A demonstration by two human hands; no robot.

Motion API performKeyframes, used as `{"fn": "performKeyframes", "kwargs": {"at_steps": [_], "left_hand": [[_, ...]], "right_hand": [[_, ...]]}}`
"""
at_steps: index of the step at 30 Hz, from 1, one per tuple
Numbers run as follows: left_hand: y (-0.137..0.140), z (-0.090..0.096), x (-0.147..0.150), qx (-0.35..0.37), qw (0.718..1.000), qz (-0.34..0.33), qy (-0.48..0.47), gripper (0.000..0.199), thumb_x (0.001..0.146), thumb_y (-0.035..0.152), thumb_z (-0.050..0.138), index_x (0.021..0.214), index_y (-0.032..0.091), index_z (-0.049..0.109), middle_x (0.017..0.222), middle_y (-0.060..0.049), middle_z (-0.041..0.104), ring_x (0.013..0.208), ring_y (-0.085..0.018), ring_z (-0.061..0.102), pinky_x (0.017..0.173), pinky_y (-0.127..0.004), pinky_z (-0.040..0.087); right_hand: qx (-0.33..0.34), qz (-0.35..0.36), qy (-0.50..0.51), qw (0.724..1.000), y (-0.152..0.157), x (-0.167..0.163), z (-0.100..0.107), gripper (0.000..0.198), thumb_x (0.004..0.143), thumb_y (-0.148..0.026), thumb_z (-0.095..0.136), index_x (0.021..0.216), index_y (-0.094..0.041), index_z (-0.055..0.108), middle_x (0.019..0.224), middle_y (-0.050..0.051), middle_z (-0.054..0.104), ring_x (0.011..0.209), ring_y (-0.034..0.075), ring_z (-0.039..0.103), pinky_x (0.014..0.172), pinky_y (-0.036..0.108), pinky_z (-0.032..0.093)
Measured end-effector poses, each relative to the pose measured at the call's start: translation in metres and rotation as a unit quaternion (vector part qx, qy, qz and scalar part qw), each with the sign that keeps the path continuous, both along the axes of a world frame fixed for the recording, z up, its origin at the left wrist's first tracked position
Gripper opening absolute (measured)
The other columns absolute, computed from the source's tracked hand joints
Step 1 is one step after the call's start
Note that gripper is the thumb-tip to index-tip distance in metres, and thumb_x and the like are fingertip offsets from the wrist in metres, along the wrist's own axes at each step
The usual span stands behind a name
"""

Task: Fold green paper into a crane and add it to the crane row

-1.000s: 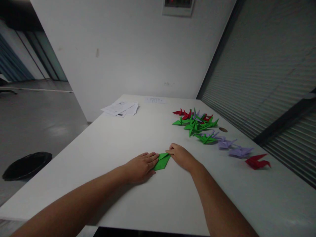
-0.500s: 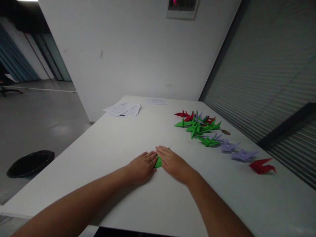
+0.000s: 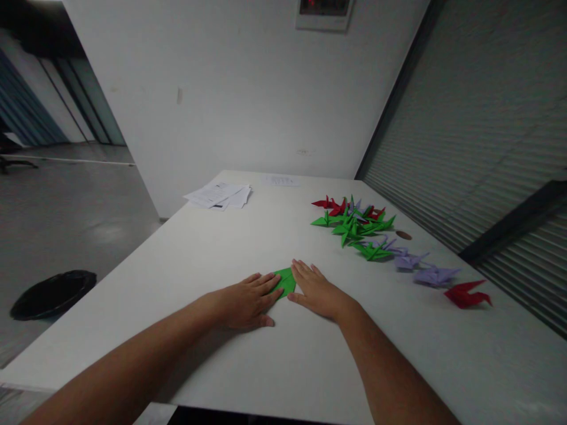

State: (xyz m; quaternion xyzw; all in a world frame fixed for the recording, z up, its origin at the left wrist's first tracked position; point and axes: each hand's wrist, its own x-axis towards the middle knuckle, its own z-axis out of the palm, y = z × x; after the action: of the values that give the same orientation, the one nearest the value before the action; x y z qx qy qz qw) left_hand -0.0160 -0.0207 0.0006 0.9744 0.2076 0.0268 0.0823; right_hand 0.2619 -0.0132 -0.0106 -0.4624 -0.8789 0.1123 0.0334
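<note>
A folded piece of green origami paper (image 3: 287, 281) lies flat on the white table (image 3: 212, 248) between my hands. My left hand (image 3: 250, 301) rests palm down, its fingers spread over the paper's left part and covering some of it. At the paper's right edge, the fingertips of my right hand (image 3: 316, 290) touch down, with the thumb held apart from the fingers. Neither hand grips anything.
To the right sit several green paper cranes (image 3: 352, 227), purple cranes (image 3: 436, 275) and a red crane (image 3: 468, 294). Printed sheets (image 3: 219, 195) lie at the far left. A black-lined bin (image 3: 53, 295) stands on the floor beyond the left edge.
My hands have moved apart, the left to the left and the right slightly right. More of the green paper shows between them.
</note>
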Motion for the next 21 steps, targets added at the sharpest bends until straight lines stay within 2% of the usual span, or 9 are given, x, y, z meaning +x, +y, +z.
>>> {"fn": "performKeyframes", "kwargs": {"at_steps": [4, 8, 14, 18, 21], "left_hand": [[0.011, 0.008, -0.008, -0.040, 0.998, -0.040, -0.037, 0.066, 0.102, 0.048, 0.054, 0.159, 0.017, 0.039, 0.164, -0.023, 0.033, 0.153, -0.041, 0.030, 0.122, -0.058, 0.029], [0.020, 0.021, -0.019, -0.108, 0.988, -0.083, -0.066, 0.048, 0.102, 0.034, 0.057, 0.149, 0.024, 0.055, 0.159, -0.013, 0.048, 0.151, -0.035, 0.038, 0.125, -0.052, 0.029], [0.028, 0.026, -0.030, -0.217, 0.963, -0.103, -0.124, 0.025, 0.102, 0.031, 0.058, 0.117, 0.027, 0.077, 0.137, -0.007, 0.070, 0.144, -0.030, 0.049, 0.126, -0.047, 0.030], [0.032, 0.021, -0.032, -0.253, 0.954, -0.086, -0.138, 0.021, 0.098, 0.033, 0.064, 0.110, 0.025, 0.080, 0.125, -0.008, 0.076, 0.140, -0.031, 0.053, 0.125, -0.049, 0.030], [0.032, 0.021, -0.032, -0.258, 0.950, -0.086, -0.151, 0.020, 0.098, 0.033, 0.064, 0.102, 0.025, 0.082, 0.115, -0.009, 0.079, 0.135, -0.030, 0.059, 0.121, -0.048, 0.037]], "right_hand": [[-0.002, -0.024, -0.008, 1.000, 0.005, 0.006, -0.002, 0.085, 0.101, -0.067, 0.039, 0.164, -0.011, 0.026, 0.169, 0.021, 0.020, 0.158, 0.034, 0.018, 0.127, 0.057, 0.017], [-0.016, -0.044, -0.026, 0.999, 0.006, 0.008, 0.001, 0.086, 0.101, -0.067, 0.037, 0.164, -0.009, 0.024, 0.169, 0.020, 0.018, 0.159, 0.034, 0.016, 0.127, 0.057, 0.016], [-0.016, -0.047, -0.019, 0.999, 0.006, 0.009, 0.004, 0.083, 0.102, -0.065, 0.035, 0.164, -0.012, 0.024, 0.169, 0.019, 0.019, 0.158, 0.034, 0.016, 0.127, 0.057, 0.017], [-0.009, -0.049, -0.012, 0.999, 0.007, 0.009, 0.002, 0.071, 0.107, -0.053, 0.025, 0.162, -0.009, 0.030, 0.169, 0.017, 0.024, 0.158, 0.032, 0.018, 0.127, 0.057, 0.018], [0.013, -0.055, -0.002, 0.998, 0.008, 0.008, 0.001, 0.068, 0.107, -0.051, 0.032, 0.159, -0.008, 0.038, 0.167, 0.019, 0.030, 0.157, 0.033, 0.024, 0.126, 0.056, 0.022]]}}
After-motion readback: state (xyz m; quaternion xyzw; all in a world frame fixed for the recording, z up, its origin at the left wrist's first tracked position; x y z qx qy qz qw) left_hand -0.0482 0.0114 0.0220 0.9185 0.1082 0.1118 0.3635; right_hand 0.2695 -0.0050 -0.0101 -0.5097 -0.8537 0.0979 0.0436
